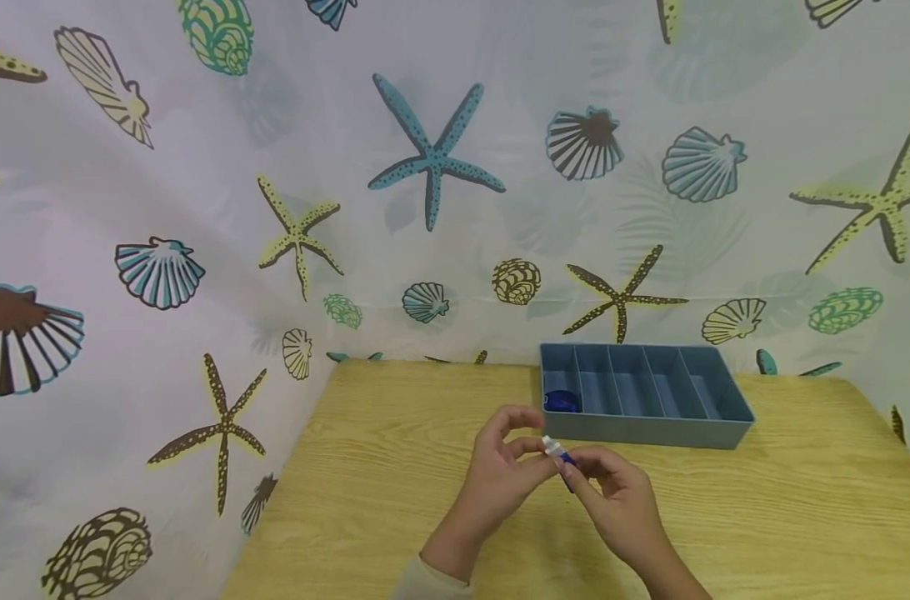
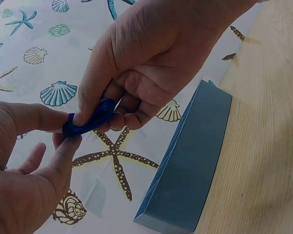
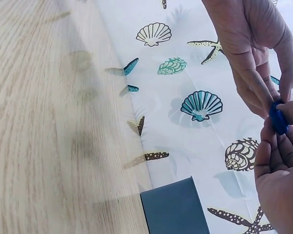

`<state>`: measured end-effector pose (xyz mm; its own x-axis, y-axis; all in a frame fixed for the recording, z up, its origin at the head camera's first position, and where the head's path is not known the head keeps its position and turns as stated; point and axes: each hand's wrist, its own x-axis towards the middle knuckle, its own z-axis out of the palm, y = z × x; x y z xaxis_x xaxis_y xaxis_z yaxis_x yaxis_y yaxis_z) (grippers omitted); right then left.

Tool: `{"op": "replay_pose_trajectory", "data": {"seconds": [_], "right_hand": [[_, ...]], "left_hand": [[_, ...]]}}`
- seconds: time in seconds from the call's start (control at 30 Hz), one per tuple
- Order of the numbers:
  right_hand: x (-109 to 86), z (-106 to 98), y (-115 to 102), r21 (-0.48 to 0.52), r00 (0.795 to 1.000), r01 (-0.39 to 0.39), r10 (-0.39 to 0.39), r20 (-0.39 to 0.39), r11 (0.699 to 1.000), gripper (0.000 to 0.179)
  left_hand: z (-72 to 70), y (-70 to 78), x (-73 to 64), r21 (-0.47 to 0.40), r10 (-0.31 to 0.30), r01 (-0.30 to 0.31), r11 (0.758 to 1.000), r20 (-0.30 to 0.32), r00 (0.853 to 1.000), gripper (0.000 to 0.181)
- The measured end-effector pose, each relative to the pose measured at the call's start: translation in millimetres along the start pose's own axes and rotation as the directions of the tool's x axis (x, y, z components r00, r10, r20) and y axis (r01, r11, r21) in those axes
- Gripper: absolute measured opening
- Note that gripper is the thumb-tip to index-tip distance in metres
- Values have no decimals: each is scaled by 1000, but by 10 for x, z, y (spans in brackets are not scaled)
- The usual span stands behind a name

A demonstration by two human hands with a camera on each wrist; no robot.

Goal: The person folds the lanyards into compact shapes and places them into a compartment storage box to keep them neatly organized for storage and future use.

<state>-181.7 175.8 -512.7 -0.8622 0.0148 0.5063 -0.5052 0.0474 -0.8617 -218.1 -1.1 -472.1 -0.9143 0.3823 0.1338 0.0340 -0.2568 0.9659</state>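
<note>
Both hands meet in front of the tray over a small blue looped band point(image 2: 95, 119) with a white end point(image 1: 552, 447). In the head view, my left hand point(image 1: 500, 462) has its thumb at the white end, with other fingers raised and bent. My right hand point(image 1: 616, 500) pinches the blue part between thumb and fingers. The left wrist view shows the left thumb and index finger gripping one end of the band, and the right hand point(image 2: 151, 63) holding its other side. Fingers partly cover the band point(image 3: 278, 119) in the right wrist view.
A grey-blue tray point(image 1: 642, 429) with several compartments stands just behind the hands, to the right. Its leftmost compartment holds a dark blue object point(image 1: 562, 402). The wooden table point(image 1: 380, 433) meets a curtain point(image 1: 470, 275) printed with shells and starfish at the back and left.
</note>
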Motion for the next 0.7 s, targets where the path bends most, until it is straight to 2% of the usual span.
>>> {"op": "replay_pose_trajectory", "data": {"seconds": [0.13, 0.27, 0.47, 0.7], "right_hand": [[-13, 4, -4, -37, 999, -16, 14, -48, 999, 16], [-19, 4, -6, -65, 998, -8, 3, -71, 998, 16], [-35, -12, -5, -69, 1000, 25, -26, -12, 997, 16], [-41, -26, -20, -79, 999, 46, -44, 22, 996, 21]], "left_hand": [[13, -2, 21, 15, 3, -3, 1000, -14, 1000, 37], [10, -7, 40, 21, 38, -37, 999, -30, 999, 31], [10, -26, 48, 56, 81, -79, 995, -45, 996, 25], [33, -39, 42, 155, 106, -104, 982, -7, 994, 15]]}}
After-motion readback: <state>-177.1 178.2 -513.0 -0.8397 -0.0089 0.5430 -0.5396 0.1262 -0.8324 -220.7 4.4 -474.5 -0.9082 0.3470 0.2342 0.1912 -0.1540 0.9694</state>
